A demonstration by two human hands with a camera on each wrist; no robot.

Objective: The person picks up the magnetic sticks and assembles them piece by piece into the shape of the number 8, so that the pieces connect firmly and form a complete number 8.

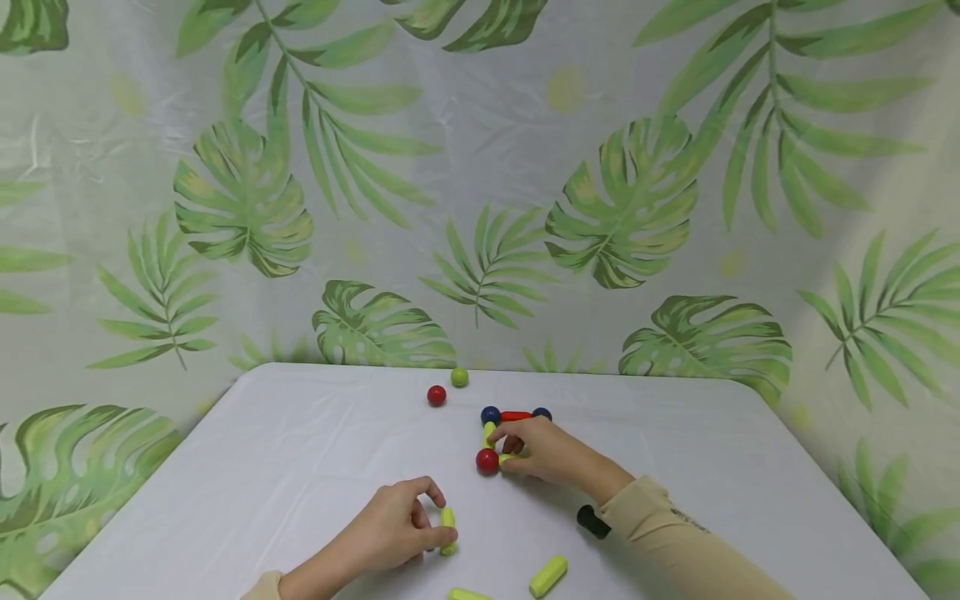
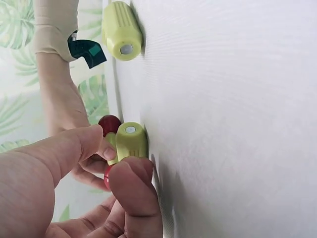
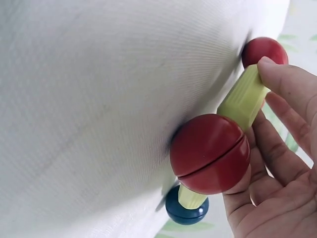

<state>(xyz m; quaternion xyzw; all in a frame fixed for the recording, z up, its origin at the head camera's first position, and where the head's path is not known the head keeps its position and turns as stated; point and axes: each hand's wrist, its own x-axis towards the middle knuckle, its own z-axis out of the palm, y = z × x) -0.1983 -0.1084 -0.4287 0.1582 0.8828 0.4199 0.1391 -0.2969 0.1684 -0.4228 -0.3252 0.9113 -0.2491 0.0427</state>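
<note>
My right hand pinches a yellow-green stick between thumb and fingers. Red balls sit at the stick's two ends; one red ball shows in the head view, the nearer red ball in the right wrist view. From the head view's red ball another yellow-green stick runs to a blue ball, and a red stick links that to a second blue ball. My left hand curves around a loose yellow-green stick, index finger at its far end. A gap separates thumb and stick.
A red ball and a green ball rest near the far edge of the white table. Loose yellow-green sticks lie at the near side. A black wrist device hangs under the right sleeve.
</note>
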